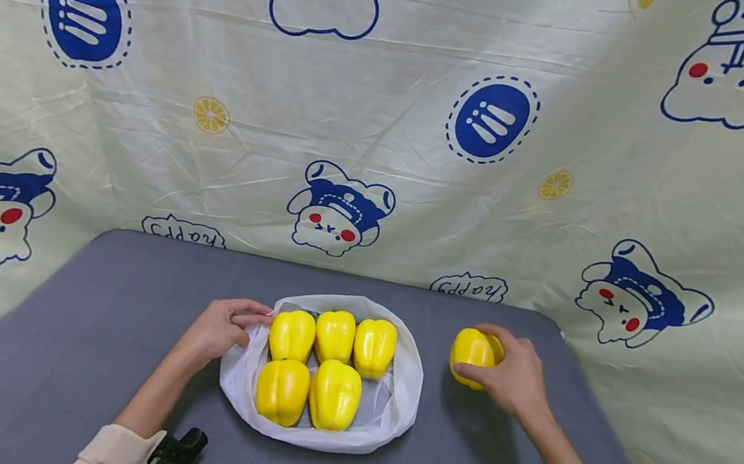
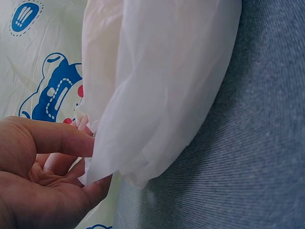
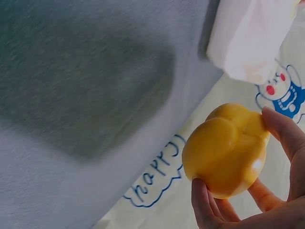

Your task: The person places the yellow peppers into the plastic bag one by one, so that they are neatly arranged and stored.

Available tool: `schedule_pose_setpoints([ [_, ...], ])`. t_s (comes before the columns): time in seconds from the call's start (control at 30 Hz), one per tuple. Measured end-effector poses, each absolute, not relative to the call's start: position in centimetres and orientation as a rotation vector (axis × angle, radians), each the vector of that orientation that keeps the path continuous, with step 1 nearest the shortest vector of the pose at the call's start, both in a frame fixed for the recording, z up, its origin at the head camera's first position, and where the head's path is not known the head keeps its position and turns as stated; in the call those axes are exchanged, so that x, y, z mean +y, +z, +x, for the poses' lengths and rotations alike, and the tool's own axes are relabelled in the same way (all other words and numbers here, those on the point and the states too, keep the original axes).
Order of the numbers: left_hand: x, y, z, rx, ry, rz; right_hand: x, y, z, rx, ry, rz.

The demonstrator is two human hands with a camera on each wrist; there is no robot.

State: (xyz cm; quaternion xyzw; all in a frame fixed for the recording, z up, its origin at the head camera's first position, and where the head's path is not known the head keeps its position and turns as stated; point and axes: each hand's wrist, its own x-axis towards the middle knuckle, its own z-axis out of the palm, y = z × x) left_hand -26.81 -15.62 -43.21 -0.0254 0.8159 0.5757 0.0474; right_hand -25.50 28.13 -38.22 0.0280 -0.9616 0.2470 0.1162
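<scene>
A white plastic bag (image 1: 384, 429) stands wide-mouthed on the table, with several yellow bell peppers (image 1: 334, 396) inside. At its left rim my left hand (image 1: 221, 330) pinches the thin plastic between thumb and fingers; the left wrist view shows the bag's side wall (image 2: 162, 95) close up. To the right of the bag, my right hand (image 1: 514, 372) grips another yellow bell pepper (image 1: 473, 353), thumb on one side and fingers on the other. The right wrist view shows the lobed end of that bell pepper (image 3: 226, 152), with the fingertips around it.
A grey cloth-covered table (image 1: 69, 346) lies under everything. Behind it and at both sides hangs a pale printed curtain (image 1: 397, 122). Dark straps with small mounts (image 1: 180, 447) sit on both wrists. In the right wrist view a dark shadow falls on the table.
</scene>
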Motion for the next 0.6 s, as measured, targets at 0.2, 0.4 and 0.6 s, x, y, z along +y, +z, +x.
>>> schedule_pose_setpoints([
  [0.2,-15.6,-43.1,-26.8,2.497,1.741,-0.091,26.5,-37.6,-25.0,-2.815,0.735,0.109],
  [0.4,-15.6,-43.1,-26.7,2.499,1.742,-0.086,25.0,-36.9,-24.5,-2.821,0.762,0.131],
  [0.6,-15.6,-43.1,-26.7,2.498,1.743,-0.085,23.7,-36.5,-24.0,-2.806,0.796,0.19],
])
